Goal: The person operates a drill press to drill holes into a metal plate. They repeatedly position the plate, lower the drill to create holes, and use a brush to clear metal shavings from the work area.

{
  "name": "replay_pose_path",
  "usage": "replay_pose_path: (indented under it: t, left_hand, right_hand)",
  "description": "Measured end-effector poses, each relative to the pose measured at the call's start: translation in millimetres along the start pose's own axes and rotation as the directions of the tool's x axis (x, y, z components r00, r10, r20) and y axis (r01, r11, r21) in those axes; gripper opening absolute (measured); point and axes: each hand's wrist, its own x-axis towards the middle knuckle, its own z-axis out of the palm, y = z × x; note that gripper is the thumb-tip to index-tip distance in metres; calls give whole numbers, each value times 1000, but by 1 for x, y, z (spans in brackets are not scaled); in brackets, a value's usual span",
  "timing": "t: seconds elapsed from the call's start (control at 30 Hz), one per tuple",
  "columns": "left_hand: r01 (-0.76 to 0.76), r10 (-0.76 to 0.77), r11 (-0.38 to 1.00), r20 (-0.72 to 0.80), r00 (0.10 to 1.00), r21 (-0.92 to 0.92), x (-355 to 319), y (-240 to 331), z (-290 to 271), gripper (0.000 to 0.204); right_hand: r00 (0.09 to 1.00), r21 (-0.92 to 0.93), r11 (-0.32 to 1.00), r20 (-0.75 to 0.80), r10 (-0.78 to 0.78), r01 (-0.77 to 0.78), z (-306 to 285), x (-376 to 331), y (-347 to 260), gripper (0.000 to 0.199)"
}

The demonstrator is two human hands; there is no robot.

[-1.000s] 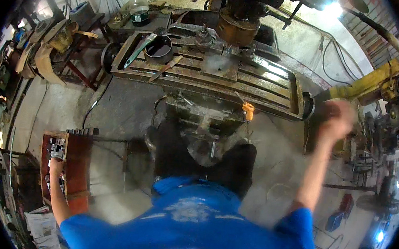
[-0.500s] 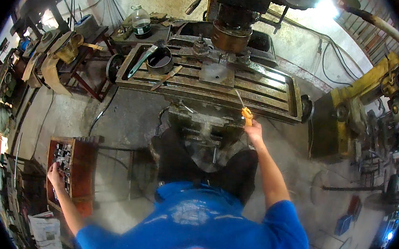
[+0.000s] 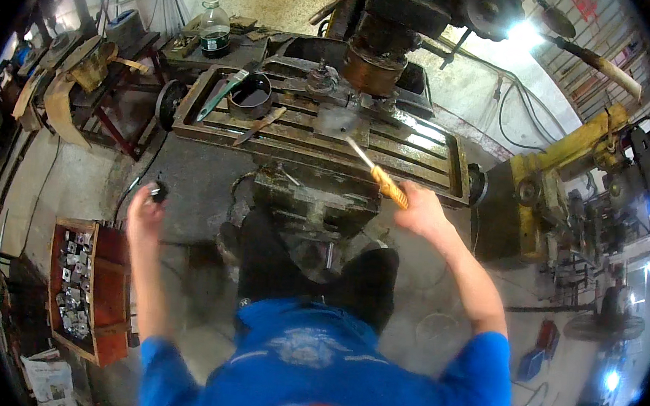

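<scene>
Screwdriver (image 3: pixel 377 173), gripped by right hand (image 3: pixel 422 211) fingers closed on its orange handle, points toward ten o'clock at the metal plate (image 3: pixel 337 120); left hand (image 3: pixel 143 212) pinches a small dark knob (image 3: pixel 159 190).

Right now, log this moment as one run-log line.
right hand: holds orange-handled screwdriver, tip toward milling table | left hand: grips small dark object, raised above red parts box

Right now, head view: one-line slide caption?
Right hand points orange-handled screwdriver at grey slotted milling table; left hand holds small black object.
</scene>
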Motion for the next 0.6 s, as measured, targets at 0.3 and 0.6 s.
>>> replay_pose_path:
  t: [0.3, 0.6]
  left_hand:
    - [80, -109, 991, 283, 953, 110, -33, -43, 143, 36]
    - [91, -179, 974, 461, 869, 207, -26, -69, 175, 23]
  right_hand:
    - [983, -299, 936, -71, 170, -183, 13, 128, -16, 25]
    - [954, 88, 983, 271, 132, -161, -3, 45, -14, 26]
